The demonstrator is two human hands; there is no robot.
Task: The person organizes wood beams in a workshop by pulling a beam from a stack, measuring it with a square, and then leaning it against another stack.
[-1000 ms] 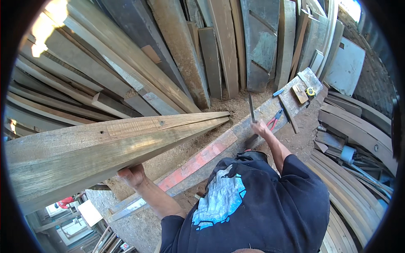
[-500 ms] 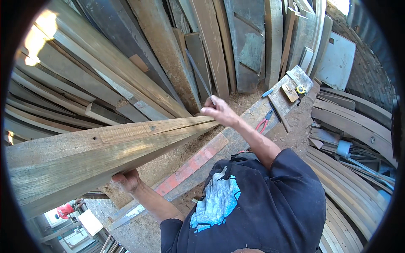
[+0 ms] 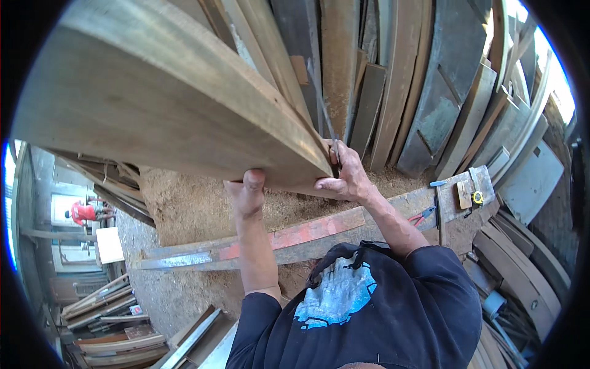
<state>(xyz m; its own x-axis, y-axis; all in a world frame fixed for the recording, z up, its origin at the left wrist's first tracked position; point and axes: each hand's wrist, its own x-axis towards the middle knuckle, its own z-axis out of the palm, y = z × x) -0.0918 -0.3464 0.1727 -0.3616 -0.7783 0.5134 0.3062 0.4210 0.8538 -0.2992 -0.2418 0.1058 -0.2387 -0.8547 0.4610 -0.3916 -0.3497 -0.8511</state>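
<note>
Weathered timber fills your view: you hold a broad wooden plank [image 3: 166, 104] raised in front of you, its near end at chest height and its length running away to your upper left. Your left hand [image 3: 247, 192] is cupped under the plank's lower edge, fingers curled up against the wood. Your right hand [image 3: 344, 175] is closed around the plank's end corner, and a thin dark rod-like tool [image 3: 322, 101], possibly a saw blade or rule, seems pinched against the wood under those fingers. The plank blocks much of what lies behind it on the left. Leaning boards [image 3: 393, 80] stand packed upright beyond your hands. Below them, a long workbench beam [image 3: 307, 237] with a red-painted stretch crosses the sawdust-covered ground [image 3: 196, 203]. On its right end lie red-handled pliers [image 3: 421, 216], a yellow tape measure [image 3: 477, 197] and a small wooden block [image 3: 464, 194]. Curved planks [image 3: 522, 270] are stacked at your right. Far off at the left edge, another person in a red top [image 3: 83, 212] stands well apart.
</note>
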